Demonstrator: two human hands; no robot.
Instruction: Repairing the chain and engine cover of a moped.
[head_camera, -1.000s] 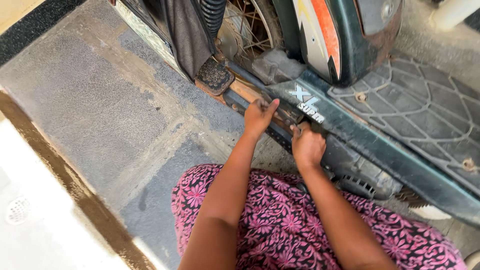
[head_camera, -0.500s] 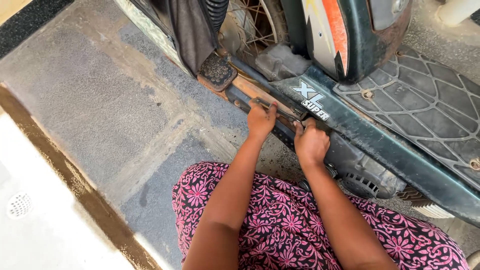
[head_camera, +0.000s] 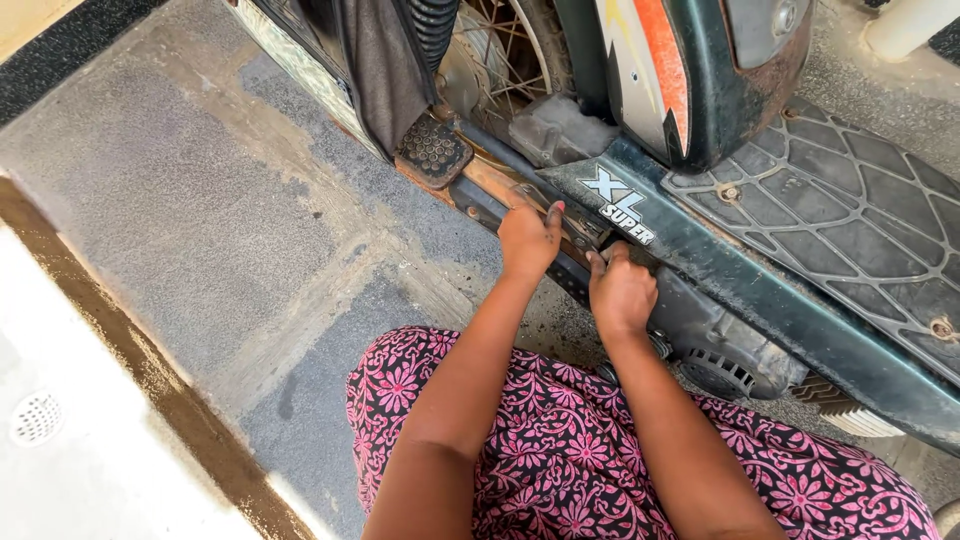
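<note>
A dark green moped (head_camera: 740, 270) lies close in front of me, its ribbed footboard (head_camera: 850, 210) at the right and its spoked wheel (head_camera: 500, 60) at the top. My left hand (head_camera: 528, 238) is closed on a rusty metal part under the frame, beside the black rubber foot pedal (head_camera: 432, 150). Just to the right, my right hand (head_camera: 620, 292) presses on the same area below the frame's edge, fingers curled. What the fingers grip is hidden. My knees in pink flowered cloth (head_camera: 600, 450) fill the bottom.
Grey concrete floor (head_camera: 200, 230) spreads to the left, with a brown wet strip and a white tiled area holding a round drain (head_camera: 36, 417). A dark cloth (head_camera: 370, 60) hangs by the wheel. The engine casing (head_camera: 720, 360) sits below the frame.
Both hands stay at the same spot under the frame; the view has shifted slightly, and the left hand's fingers have curled a little tighter on the part.
</note>
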